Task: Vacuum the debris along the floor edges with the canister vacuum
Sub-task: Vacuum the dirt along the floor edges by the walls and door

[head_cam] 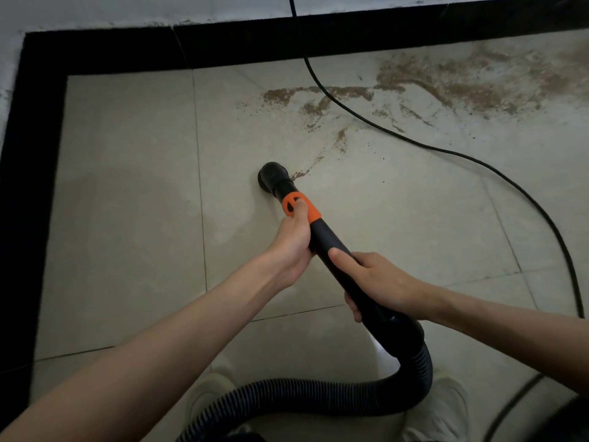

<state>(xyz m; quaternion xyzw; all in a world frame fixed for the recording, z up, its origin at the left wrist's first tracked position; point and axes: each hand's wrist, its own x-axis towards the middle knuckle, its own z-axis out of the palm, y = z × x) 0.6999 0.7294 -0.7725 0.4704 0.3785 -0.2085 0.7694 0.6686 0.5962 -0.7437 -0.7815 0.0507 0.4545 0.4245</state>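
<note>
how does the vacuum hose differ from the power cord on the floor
The hose is thick and ribbed; the power cord is thin and smooth. The hose curls near the person's feet and joins the wand that the left hand and right hand grip; the cord lies untouched, crossing the brown debris. Both are black and flexible.

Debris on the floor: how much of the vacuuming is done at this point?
Done: the tiles toward the left corner look free of debris. In hand: the left hand and right hand grip the wand, and the nozzle sits at the tip of a thin trail. Left: the large brown patch by the black border, with the cord lying across it.
</note>
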